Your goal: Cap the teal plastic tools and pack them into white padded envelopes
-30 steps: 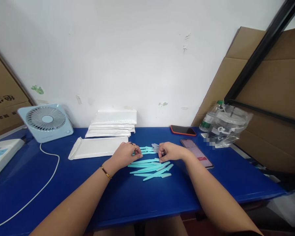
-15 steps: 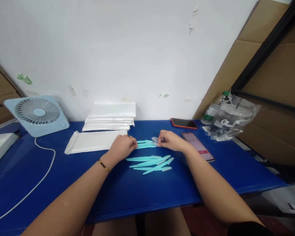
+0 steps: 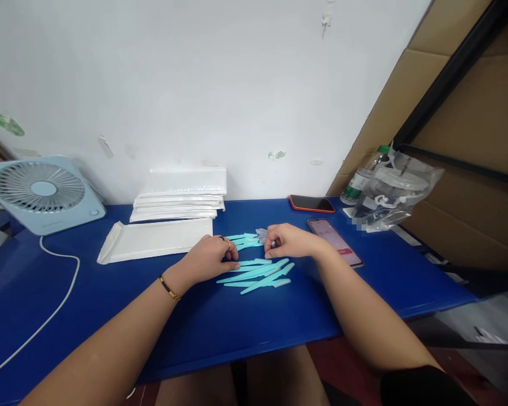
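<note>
Several turquoise eyebrow razors lie loosely overlapped on the blue table, their blade ends to the right. Behind them is a second, smaller group of turquoise razors, with pale translucent pieces at its right end. My left hand is at the left ends of both groups, its thumb by the front razors and parted from the curled fingers. On the right, my right hand hovers close to the blade ends, fingers bent and thumb apart, with nothing visible between them.
White padded mailers are stacked against the wall, and a single mailer lies in front. A blue fan stands left, its cable crossing the table. To the right are a phone, an orange-edged phone, a bottle and a bagged cup.
Both hands have come nearer to me, from the rear razors toward the front group. Thumbs and fingers have spread apart. The view has shifted slightly to the right.
</note>
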The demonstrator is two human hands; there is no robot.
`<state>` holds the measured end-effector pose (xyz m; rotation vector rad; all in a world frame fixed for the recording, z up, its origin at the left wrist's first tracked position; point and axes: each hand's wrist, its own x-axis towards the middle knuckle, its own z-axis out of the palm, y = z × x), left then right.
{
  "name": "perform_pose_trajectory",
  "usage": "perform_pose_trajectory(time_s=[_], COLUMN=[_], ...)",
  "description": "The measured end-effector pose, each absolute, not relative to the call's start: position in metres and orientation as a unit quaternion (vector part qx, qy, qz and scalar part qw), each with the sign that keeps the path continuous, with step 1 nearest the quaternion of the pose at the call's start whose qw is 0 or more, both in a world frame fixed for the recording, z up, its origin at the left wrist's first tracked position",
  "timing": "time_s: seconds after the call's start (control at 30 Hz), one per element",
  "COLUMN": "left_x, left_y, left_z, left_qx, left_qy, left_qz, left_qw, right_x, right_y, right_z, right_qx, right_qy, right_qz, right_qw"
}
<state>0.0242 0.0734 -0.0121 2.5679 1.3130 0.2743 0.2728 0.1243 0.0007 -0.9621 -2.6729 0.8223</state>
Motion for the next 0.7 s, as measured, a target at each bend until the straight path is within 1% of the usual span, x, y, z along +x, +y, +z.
perform_pose_trajectory(time_s=[0.1, 0.2, 0.27, 0.37, 0.47, 0.53, 0.6, 0.7], left_x=[0.027, 0.026, 0.022, 0.016, 0.014, 0.016, 0.02, 0.031], left_y=[0.074, 0.078, 0.082, 0.088, 0.09, 0.087, 0.082, 0.072], left_z=[-0.015, -0.013, -0.011, -0.01, -0.012, -0.012, -0.011, -0.007], left_qx=[0.871, 0.861, 0.849, 0.822, 0.811, 0.814, 0.823, 0.847], left_qy=[0.47, 0.491, 0.513, 0.554, 0.567, 0.56, 0.541, 0.496], left_qz=[0.079, 0.085, 0.099, 0.122, 0.132, 0.138, 0.143, 0.146], left_qw=[0.119, 0.103, 0.083, 0.047, 0.049, 0.072, 0.098, 0.122], right_x=[0.263, 0.262, 0.266, 0.278, 0.289, 0.295, 0.299, 0.298], right_y=[0.123, 0.127, 0.132, 0.139, 0.14, 0.138, 0.135, 0.135], right_z=[-0.005, -0.01, -0.012, -0.011, -0.003, 0.002, 0.006, 0.006], right_qx=[-0.305, -0.302, -0.325, -0.389, -0.409, -0.381, -0.342, -0.305], right_qy=[-0.908, -0.909, -0.903, -0.879, -0.868, -0.878, -0.89, -0.9], right_qz=[0.276, 0.276, 0.264, 0.237, 0.236, 0.264, 0.296, 0.312], right_qw=[0.076, 0.078, 0.094, 0.139, 0.155, 0.119, 0.062, -0.008])
